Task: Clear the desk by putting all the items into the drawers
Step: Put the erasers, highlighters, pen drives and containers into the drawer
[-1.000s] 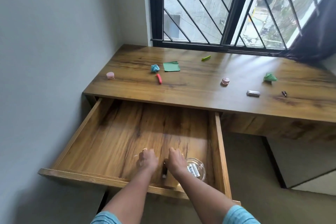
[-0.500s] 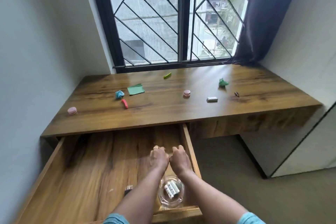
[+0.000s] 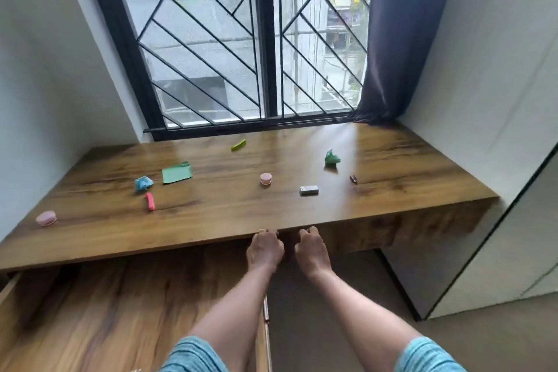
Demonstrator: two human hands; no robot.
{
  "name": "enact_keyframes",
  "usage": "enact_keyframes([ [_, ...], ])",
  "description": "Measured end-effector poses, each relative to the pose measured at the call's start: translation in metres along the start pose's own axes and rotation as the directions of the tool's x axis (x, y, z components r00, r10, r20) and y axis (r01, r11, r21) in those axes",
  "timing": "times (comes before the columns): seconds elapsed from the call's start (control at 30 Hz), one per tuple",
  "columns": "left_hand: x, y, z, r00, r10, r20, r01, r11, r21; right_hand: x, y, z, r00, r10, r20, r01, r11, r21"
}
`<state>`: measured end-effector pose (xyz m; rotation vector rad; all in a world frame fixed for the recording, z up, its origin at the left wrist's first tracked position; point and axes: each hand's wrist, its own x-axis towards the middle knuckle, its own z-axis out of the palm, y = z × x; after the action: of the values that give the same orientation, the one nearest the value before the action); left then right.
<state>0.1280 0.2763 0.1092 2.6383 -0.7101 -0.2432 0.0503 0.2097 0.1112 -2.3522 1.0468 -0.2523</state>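
Several small items lie on the wooden desk [image 3: 392,190]: a pink round case [image 3: 46,218], a red clip [image 3: 150,201], a blue paper ball [image 3: 143,183], a green paper sheet [image 3: 177,172], a lime clip [image 3: 238,145], a pink jar [image 3: 266,179], a silver block [image 3: 309,190], a green paper ball [image 3: 331,158] and a small dark piece [image 3: 353,179]. The open drawer [image 3: 90,311] fills the lower left. My left hand [image 3: 265,249] and my right hand [image 3: 312,251] are side by side at the desk's front edge. Both have curled fingers with nothing visible in them.
A barred window [image 3: 241,54] runs behind the desk, with a dark curtain [image 3: 401,39] at its right end. A white wall stands at the left, and a white cabinet [image 3: 498,251] at the right. Grey floor [image 3: 332,296] lies beside the drawer's right wall [image 3: 265,314].
Both hands rose from the drawer's front right corner, beside a glass bowl, to the desk's front edge. The view tilted up, so the bowl is out of sight.
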Motion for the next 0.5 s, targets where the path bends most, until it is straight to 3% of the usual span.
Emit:
enact_keyframes([
  [0.3,0.066,0.074,0.017,1.000,-0.012,0.022,0.011,0.999,0.044,0.112,0.053,-0.045,0.997,-0.069,0.031,0.072,0.990,-0.118],
  [0.5,0.127,0.113,0.037,0.994,0.071,0.078,-0.078,0.993,0.089,0.182,0.100,-0.074,0.999,-0.047,0.023,0.050,0.978,-0.203],
])
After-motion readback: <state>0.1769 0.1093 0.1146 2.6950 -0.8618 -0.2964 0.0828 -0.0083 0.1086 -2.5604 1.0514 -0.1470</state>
